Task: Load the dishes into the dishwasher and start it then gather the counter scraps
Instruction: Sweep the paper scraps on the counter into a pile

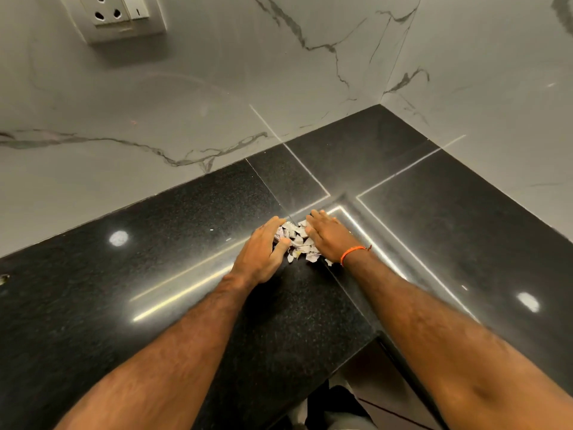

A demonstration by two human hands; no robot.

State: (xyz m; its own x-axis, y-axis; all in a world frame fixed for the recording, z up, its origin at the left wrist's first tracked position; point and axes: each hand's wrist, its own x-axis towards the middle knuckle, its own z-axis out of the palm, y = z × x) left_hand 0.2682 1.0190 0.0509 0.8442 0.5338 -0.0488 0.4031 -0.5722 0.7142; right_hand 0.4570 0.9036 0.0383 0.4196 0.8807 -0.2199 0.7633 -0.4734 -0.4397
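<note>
Forearms: both bare, reached in from the bottom of the head view toward the inside corner of the counter.
Counter edge: front edge of the black granite counter (155, 274) turned a corner just near the person's body; floor showed below it. Anything swept back that way would likely drop off.
Scraps: small pile of torn paper scraps (298, 242), whitish with some print, sat on the counter between the two hands, near the seam where the slabs met.
Left hand: left hand (259, 254) lay on its side against the pile's left flank, fingers loosely bent, thumb touching the scraps. Not clearly gripping anything.
Right hand: right hand (328, 235) lay flat, fingers straight and together, pressed to the pile's right flank. Orange thread bracelet (353, 252) on the wrist.
Handling: scraps looked very light, limp, loose; polished stone probably slick, so pieces should slide easily but also scatter or stick to skin. Best taken by cupping from both sides and scooping under, not pinching single bits. A few strays sat at the near edge of the pile.
Room: bare counter left and right; marble-look wall (186, 103) closed off the back and right side. Wall socket (119, 13) was high up, well apart.
Stage: judged scrap-gathering, pile nearly consolidated; dishwasher not in view.
</note>
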